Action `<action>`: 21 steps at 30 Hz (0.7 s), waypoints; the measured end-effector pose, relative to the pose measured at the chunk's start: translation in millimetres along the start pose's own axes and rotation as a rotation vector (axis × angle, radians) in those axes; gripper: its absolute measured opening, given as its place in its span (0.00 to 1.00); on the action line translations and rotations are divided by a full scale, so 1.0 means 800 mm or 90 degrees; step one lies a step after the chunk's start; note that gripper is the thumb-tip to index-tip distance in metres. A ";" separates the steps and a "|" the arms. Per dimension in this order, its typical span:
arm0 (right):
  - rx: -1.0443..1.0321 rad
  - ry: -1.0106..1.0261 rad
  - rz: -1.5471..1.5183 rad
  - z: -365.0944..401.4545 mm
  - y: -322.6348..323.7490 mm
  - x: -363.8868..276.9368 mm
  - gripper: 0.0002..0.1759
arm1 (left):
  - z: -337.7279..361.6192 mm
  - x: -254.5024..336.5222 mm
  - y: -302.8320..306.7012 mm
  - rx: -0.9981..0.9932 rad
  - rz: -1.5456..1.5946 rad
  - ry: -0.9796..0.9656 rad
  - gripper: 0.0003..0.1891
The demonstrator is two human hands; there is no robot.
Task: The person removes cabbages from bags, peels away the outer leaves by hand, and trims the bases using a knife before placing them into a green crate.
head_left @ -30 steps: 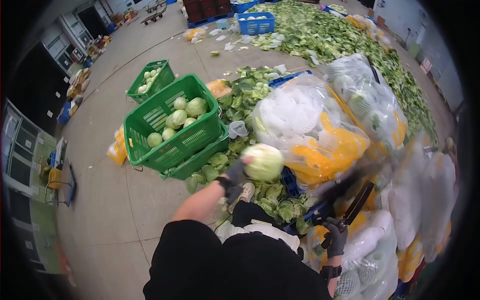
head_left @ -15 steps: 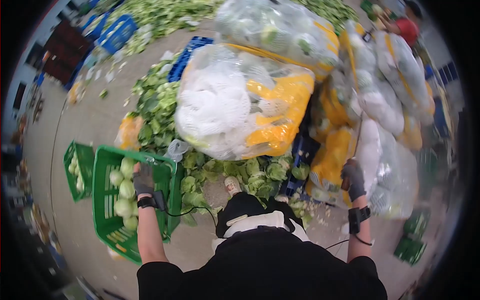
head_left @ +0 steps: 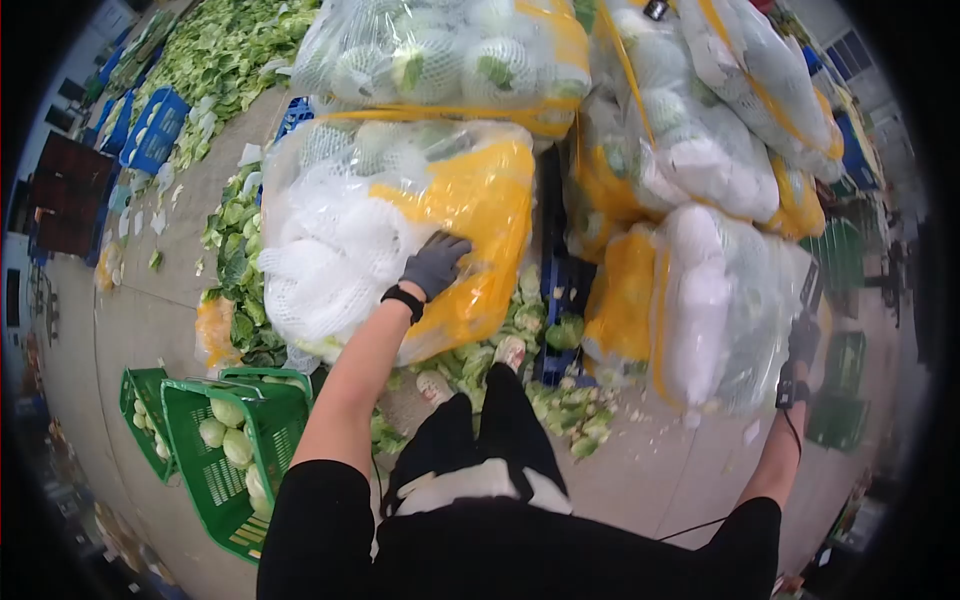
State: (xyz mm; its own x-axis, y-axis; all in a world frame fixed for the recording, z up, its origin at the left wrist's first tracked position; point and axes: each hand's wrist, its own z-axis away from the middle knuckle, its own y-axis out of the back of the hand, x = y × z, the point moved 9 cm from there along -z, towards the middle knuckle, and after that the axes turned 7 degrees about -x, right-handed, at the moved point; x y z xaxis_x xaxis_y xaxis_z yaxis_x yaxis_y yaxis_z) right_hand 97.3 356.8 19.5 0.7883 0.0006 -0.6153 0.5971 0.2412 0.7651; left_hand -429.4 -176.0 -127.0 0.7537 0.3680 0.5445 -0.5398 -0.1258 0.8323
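Resting on a bulging bag of clear and glossy yellow plastic (head_left: 480, 230), the gray-gloved left hand (head_left: 436, 264) lay with its fingers slightly spread and loosely bent, holding nothing. Just beyond the fingertips, the yellow film creased and shone. To the left of those fingers, soft white foam netting (head_left: 315, 270) bunched in rounded, meshed folds under the clear film. A second clear plastic bag (head_left: 440, 60) lay above the fingers, its round cabbages wrapped in white mesh.

Well apart to the right, the gray-gloved right hand (head_left: 803, 340) was closed around a long, dark, flat-bladed knife (head_left: 811, 286), its blade pointing away from the body; blur hid how each finger sat. Just left of that hand lay a clear bag with a smooth white bulge (head_left: 735, 310).

Below and left of the left fingers, a green slatted plastic crate (head_left: 205, 490) held smooth, pale round cabbages (head_left: 238, 447). Ruffled loose green leaves (head_left: 235, 250) littered the concrete floor (head_left: 150, 350).
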 end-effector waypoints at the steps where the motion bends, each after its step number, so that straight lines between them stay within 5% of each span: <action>1: 0.057 0.056 0.000 -0.053 0.009 0.037 0.23 | -0.015 -0.010 -0.002 0.011 -0.006 0.009 0.18; 2: 0.110 0.104 0.006 -0.087 0.013 0.055 0.24 | -0.016 -0.056 -0.021 -0.003 -0.006 0.198 0.21; 3: 0.093 0.076 0.345 -0.075 0.002 0.028 0.24 | 0.002 -0.100 -0.039 -0.024 -0.008 0.388 0.24; 8: 0.159 -0.022 0.434 -0.069 -0.004 0.045 0.24 | 0.076 -0.235 -0.104 -0.077 -0.038 0.455 0.28; 9: 0.153 -0.025 0.442 -0.066 -0.004 0.051 0.24 | 0.079 -0.252 -0.100 0.046 -0.025 0.485 0.29; 11: 0.337 0.467 0.778 -0.015 -0.038 -0.019 0.23 | 0.012 -0.200 -0.080 -0.222 -0.322 0.518 0.25; 12: 0.359 0.542 0.626 0.023 -0.059 -0.058 0.22 | -0.013 -0.135 -0.052 -0.336 -0.298 0.490 0.20; 14: 0.046 0.415 0.232 0.094 -0.155 -0.137 0.19 | -0.055 -0.103 -0.052 -0.080 -0.134 0.216 0.18; 15: -0.114 0.379 0.052 0.107 -0.230 -0.101 0.18 | -0.075 -0.081 -0.036 -0.066 -0.068 0.156 0.18; 17: -0.534 0.225 -0.261 0.241 -0.398 -0.180 0.20 | -0.106 -0.054 -0.033 -0.104 0.008 0.089 0.19; 18: -0.718 0.251 -0.526 0.323 -0.462 -0.231 0.20 | -0.119 -0.047 -0.038 -0.133 0.023 0.074 0.19; 20: -0.773 0.485 -0.366 0.438 -0.564 -0.314 0.18 | -0.141 -0.039 -0.056 -0.181 0.034 0.061 0.19; 21: -0.839 0.356 -0.334 0.476 -0.614 -0.326 0.19 | -0.150 -0.040 -0.068 -0.203 0.032 0.064 0.19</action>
State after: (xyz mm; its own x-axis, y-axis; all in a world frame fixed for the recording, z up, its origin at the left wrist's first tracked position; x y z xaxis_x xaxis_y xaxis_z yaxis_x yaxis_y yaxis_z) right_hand -345.0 -131.0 -123.2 0.1997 -0.0755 -0.9769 -0.0089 0.9968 -0.0789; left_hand -469.1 -70.4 -202.5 0.6908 0.4594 0.5584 -0.6779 0.1426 0.7212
